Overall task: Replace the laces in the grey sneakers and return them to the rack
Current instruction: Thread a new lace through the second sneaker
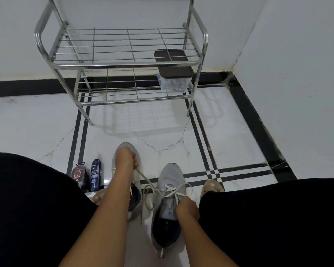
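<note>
Two grey sneakers stand on the floor between my knees. The right sneaker has a white lace crossed through its upper eyelets, with loose loops to both sides. My right hand pinches the lace at the sneaker's tongue. My left hand reaches over the left sneaker and pulls one end of the lace taut, up and to the left. A steel wire shoe rack with two shelves stands against the wall ahead.
On the rack's lower shelf at the right sits a clear box with a dark lid. A blue spray can and a dark shoe-care bottle stand on the floor by my left knee. Walls close in ahead and to the right.
</note>
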Tool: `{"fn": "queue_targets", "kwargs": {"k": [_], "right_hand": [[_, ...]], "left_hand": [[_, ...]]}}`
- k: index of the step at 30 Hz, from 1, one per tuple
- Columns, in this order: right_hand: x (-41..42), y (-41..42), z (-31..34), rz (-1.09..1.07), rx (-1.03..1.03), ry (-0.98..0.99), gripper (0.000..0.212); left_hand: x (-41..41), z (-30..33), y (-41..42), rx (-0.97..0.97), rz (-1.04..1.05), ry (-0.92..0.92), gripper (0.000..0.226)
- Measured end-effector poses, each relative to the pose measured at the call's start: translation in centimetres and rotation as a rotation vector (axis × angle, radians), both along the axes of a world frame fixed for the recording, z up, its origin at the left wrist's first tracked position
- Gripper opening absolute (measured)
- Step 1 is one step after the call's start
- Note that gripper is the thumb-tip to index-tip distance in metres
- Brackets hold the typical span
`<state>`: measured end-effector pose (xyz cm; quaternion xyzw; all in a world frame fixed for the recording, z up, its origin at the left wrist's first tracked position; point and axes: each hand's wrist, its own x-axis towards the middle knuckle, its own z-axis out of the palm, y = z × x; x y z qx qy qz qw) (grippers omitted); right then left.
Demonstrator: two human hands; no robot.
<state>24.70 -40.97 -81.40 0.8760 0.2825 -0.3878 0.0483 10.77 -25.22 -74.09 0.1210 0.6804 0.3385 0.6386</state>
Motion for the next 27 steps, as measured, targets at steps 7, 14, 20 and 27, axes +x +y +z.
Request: {"fn": "queue_targets", "kwargs": {"k": [7,14,20,27], "right_hand": [[-0.5,0.5,0.5,-0.059,-0.032,0.029,0.040],[-0.3,0.3,0.1,-0.039,-0.029,0.061,0.033],[-0.3,0.5,0.0,-0.080,-0.036,0.092,0.037],[-0.2,0.7,-0.2,-0.105,-0.030,0.094,0.038]], "left_hand": [[2.6,-8.2,-9.2,0.310,-1.373,0.954,0.028],[2.1,-6.1,-7.1,0.208,-0.487,0.491,0.023],[1.0,-4.1,-4.2,0.171,-0.298,0.383,0.020],[2.2,-8.3,-9.6,0.164,-1.355,0.902,0.041]]}}
